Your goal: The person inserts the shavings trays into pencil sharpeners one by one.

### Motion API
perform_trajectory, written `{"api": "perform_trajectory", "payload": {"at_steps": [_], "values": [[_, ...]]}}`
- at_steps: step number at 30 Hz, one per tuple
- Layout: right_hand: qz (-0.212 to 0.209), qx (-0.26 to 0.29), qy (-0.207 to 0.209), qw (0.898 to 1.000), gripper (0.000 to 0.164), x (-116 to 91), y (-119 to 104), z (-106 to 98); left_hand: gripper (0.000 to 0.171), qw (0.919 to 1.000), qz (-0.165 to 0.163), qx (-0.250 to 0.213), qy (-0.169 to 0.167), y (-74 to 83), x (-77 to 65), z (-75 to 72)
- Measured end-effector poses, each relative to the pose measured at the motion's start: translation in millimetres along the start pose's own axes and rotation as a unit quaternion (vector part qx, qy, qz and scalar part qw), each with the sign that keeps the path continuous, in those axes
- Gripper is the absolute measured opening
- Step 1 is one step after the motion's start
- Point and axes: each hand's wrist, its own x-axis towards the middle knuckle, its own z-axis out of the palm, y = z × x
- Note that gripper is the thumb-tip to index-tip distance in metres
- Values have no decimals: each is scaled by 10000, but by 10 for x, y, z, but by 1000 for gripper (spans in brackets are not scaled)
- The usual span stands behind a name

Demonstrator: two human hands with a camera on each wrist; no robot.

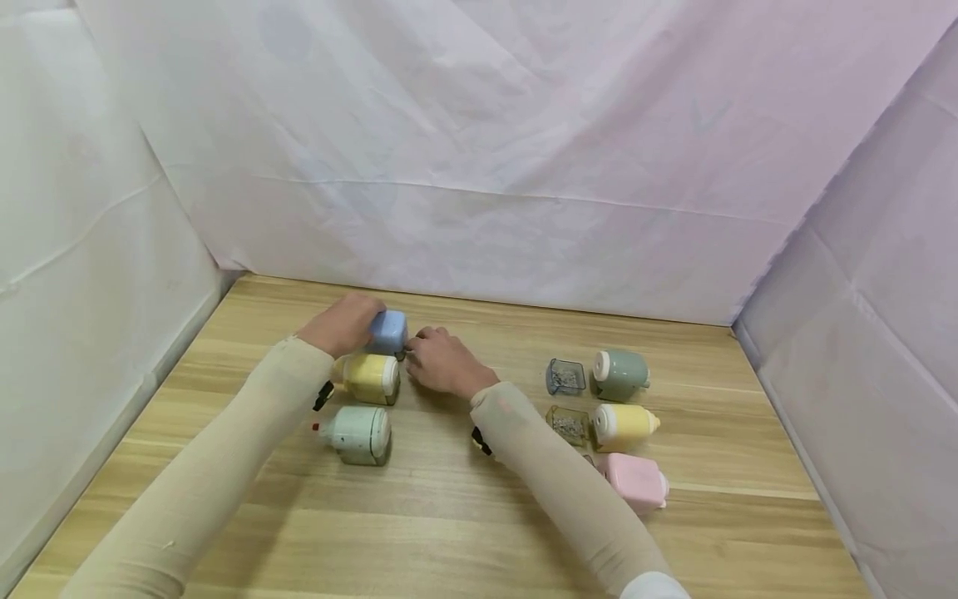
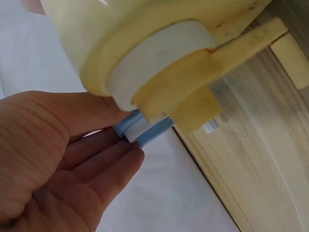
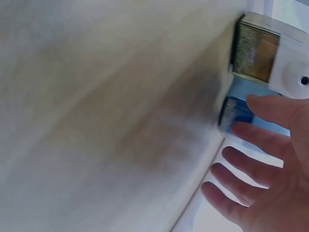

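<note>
My left hand [image 1: 346,324] holds the blue pencil sharpener [image 1: 389,331] from its crank side, at the back of the left row. In the left wrist view my fingers and thumb curl about its blue and white end [image 2: 145,128], partly behind the yellow sharpener [image 2: 159,63]. My right hand [image 1: 443,363] reaches to the front of the blue sharpener. Its thumb and forefinger pinch at the dark blue shavings drawer [image 3: 236,113], the other fingers spread. Closest to the blue one stands the yellow sharpener [image 1: 372,377], its drawer [image 3: 256,50] in place.
A pale green sharpener [image 1: 361,434] ends the left row. On the right stand a dark green sharpener [image 1: 623,374], another yellow sharpener [image 1: 624,426] and a pink sharpener [image 1: 634,481]. Beside them lie a bluish drawer [image 1: 565,377] and a brownish drawer [image 1: 569,424], both with shavings. White cloth [image 1: 479,241] hangs behind.
</note>
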Motion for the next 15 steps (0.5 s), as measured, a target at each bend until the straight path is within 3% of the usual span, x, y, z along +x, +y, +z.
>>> {"api": "perform_trajectory", "payload": {"at_steps": [8, 15], "values": [[424, 568, -286, 9971, 46, -252, 63, -236, 34, 9999, 32, 47, -130, 22, 11, -33], [606, 414, -306, 9968, 53, -586, 151, -407, 40, 9984, -38, 174, -535, 106, -18, -75]]}}
